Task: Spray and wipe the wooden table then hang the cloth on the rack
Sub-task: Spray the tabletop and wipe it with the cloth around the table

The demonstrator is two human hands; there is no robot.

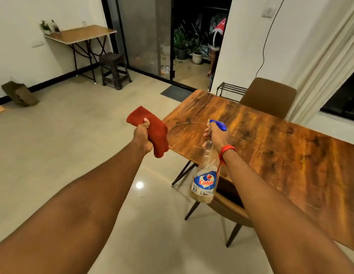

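The wooden table (271, 147) fills the right side, its near-left corner just beyond my hands. My left hand (143, 135) grips a folded red cloth (152, 133), held in the air left of the table's corner. My right hand (216, 135) holds a clear spray bottle (205, 180) with a blue nozzle (218, 124) by its neck, over the table's left edge. A thin stream arcs leftward from the nozzle above the tabletop. A black metal rack (230, 90) stands against the wall behind the table's far end.
One brown chair (269, 97) sits at the table's far side, another (227, 210) is tucked under the near edge below the bottle. A small side table (81, 33) and stool (112, 68) stand far left. A person (216, 44) stands in the doorway by potted plants.
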